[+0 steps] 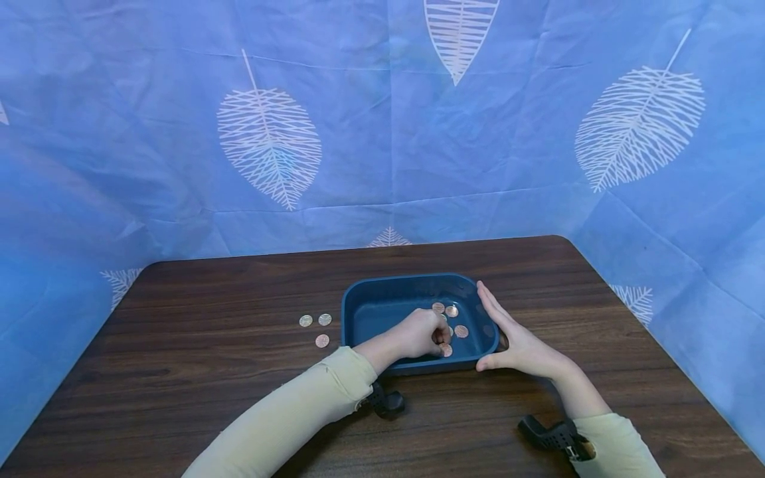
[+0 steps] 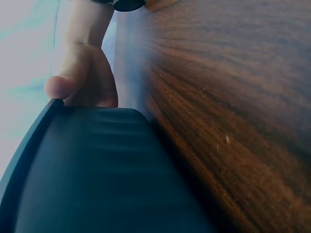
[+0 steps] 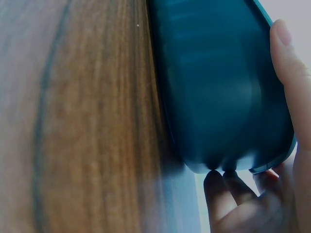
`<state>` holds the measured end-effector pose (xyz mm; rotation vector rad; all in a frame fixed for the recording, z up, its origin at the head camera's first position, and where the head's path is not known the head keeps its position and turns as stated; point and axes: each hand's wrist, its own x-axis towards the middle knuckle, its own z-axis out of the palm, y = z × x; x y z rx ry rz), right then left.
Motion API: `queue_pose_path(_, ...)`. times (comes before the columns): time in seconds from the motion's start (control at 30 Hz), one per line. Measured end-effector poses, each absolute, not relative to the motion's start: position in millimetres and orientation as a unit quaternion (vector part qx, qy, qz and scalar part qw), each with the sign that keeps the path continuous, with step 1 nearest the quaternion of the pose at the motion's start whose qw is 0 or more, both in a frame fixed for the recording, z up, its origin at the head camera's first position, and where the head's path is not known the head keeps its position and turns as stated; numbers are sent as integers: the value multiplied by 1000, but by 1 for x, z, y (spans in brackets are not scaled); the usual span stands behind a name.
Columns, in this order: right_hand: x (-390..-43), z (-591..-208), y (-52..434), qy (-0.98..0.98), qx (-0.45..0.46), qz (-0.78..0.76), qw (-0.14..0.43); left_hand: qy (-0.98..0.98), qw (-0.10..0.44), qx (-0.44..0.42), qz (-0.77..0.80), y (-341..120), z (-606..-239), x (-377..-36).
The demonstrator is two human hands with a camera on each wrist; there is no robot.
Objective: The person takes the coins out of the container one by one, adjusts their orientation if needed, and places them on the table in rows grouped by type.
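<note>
A dark blue rectangular tray [image 1: 372,313] sits on the table, with several copper-coloured coins [image 1: 461,331] in its right half. My left hand [image 1: 421,333] reaches over the front rim into the tray. Its fingers are curled down, and thumb and fingertips pinch a coin [image 1: 446,350] near the front wall; the knuckles hide part of the grip. At the tray's right end, my right hand [image 1: 521,346] holds the corner, thumb at the front and fingers along the side. The right wrist view shows its thumb [image 3: 284,46] against the rim and fingertips touching the outer wall.
Left of the tray, three loose coins lie on the dark wooden table [image 1: 239,372]: two pale ones [image 1: 306,320] and a copper one [image 1: 322,340]. Behind the table hangs a blue cloth [image 1: 358,146] with white leaf prints. Each wrist wears a black strap [image 1: 552,435].
</note>
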<state>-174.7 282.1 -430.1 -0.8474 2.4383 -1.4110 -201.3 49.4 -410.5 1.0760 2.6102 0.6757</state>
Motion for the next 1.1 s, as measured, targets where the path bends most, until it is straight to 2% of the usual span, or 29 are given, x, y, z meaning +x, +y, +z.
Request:
queue_pose_path(0.43, -176, -430, 282, 829, -280, -474, 97, 899, 145, 332, 247, 50, -408, -201)
queue_pose_path(1.1, -175, -430, 282, 824, -282, -481, 105, 866, 113, 325, 363, 41, -405, -205)
